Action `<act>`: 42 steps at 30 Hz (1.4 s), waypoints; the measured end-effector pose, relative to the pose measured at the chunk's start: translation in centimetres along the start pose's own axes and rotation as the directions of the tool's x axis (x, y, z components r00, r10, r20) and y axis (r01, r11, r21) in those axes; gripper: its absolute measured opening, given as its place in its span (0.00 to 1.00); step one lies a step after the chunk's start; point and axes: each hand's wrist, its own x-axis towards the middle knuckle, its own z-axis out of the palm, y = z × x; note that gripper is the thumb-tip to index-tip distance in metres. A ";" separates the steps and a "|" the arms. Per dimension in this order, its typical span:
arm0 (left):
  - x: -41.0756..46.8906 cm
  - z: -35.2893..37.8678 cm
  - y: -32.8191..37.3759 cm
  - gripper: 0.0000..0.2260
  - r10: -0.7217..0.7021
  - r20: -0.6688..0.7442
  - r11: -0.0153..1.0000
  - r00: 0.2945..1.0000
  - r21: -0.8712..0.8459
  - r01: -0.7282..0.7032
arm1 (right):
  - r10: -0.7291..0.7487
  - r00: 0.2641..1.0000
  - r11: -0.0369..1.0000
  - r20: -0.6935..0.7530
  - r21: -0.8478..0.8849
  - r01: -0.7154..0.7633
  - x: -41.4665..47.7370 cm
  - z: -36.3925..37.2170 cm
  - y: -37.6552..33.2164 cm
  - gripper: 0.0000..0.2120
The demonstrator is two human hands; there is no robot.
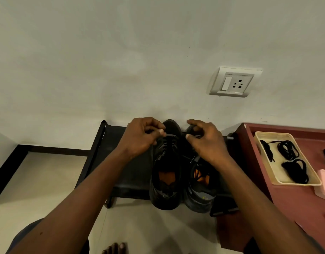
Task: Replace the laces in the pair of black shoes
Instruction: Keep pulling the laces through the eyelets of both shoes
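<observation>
Black shoes (165, 198) side by side on rack (106, 143), toes at wall (121, 61); open floor (48, 180) left, tabletop (286, 208) edge close right. Left grip (139, 138) pinching lace (170, 142) at toe; right grip (207, 142) curled, hold unclear.

Person, head view: left hand (141, 138), right hand (207, 142); forearms (88, 189) showing bare, unsleeved; dark garment (26, 231) covering knee; bare toes (115, 248) showing.

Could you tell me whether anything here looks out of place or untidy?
Nothing looks spilled or damaged. The only untidy bit is the right shoe: its lace hangs loose into the opening, across the orange insole, while the left shoe beside it looks laced up.
</observation>
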 end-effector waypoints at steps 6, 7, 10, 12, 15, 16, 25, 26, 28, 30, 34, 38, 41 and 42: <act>-0.3 1.4 0.1 0.03 0.048 0.076 0.998 0.996 0.044 -0.051 | -0.174 0.945 0.978 0.276 0.164 0.131 -0.9 1.6 -0.8 0.19; -0.3 1.4 0.1 0.04 0.040 0.095 0.998 0.995 0.043 -0.044 | -0.169 0.951 0.981 0.258 0.139 0.137 -0.9 1.5 -0.8 0.16; -0.4 0.7 0.0 0.04 0.018 0.127 0.999 0.992 0.033 -0.022 | -0.114 0.979 0.993 0.168 0.047 0.107 -0.6 0.9 -0.6 0.10; -0.3 0.2 0.0 0.03 0.012 0.102 1.000 0.995 0.028 -0.015 | -0.089 0.989 0.996 0.117 0.022 0.087 -0.4 0.5 -0.5 0.09; -0.2 -0.4 -0.2 0.04 -0.009 0.077 1.000 0.997 0.026 0.007 | -0.060 0.995 0.998 0.077 0.010 0.059 -0.2 0.1 -0.3 0.08; -0.1 -0.5 -0.3 0.06 -0.022 0.088 0.999 0.996 0.031 0.020 | -0.052 0.996 0.999 0.072 0.001 0.052 -0.2 0.1 -0.2 0.08; -0.1 0.5 -0.5 0.05 -0.033 0.133 0.999 0.991 0.040 0.028 | -0.220 0.941 0.967 0.255 -0.068 0.245 -1.1 0.9 -0.9 0.17; -0.1 0.5 -0.5 0.05 -0.032 0.133 0.999 0.991 0.046 0.026 | -0.240 0.937 0.961 0.253 -0.073 0.266 -1.2 1.1 -1.0 0.16; -0.1 0.5 -0.4 0.04 -0.026 0.138 0.999 0.990 0.033 0.022 | -0.243 0.944 0.960 0.224 -0.082 0.267 -1.3 1.1 -1.1 0.10; -0.1 0.3 -0.4 0.04 -0.014 0.126 0.997 0.992 0.071 0.005 | -0.227 0.952 0.962 0.205 -0.106 0.252 -1.3 1.1 -1.2 0.06; 0.0 -0.9 -1.0 0.13 -0.097 0.158 0.917 0.983 0.397 0.027 | -0.160 0.961 0.972 0.225 -0.136 0.194 -1.7 1.2 -1.3 0.01; -0.5 -0.7 -1.4 0.15 -0.239 0.288 0.831 0.927 0.555 0.042 | -0.101 0.942 0.968 0.321 -0.188 0.168 -2.3 1.8 -1.6 0.03; -0.5 -0.6 -1.4 0.09 -0.213 0.330 0.855 0.920 0.519 0.011 | -0.119 0.934 0.939 0.336 -0.268 0.216 -2.8 2.3 -1.8 0.03; -0.4 -0.7 -1.4 0.06 -0.213 0.342 0.869 0.915 0.494 0.018 | -0.129 0.935 0.930 0.331 -0.286 0.230 -2.9 2.5 -1.8 0.03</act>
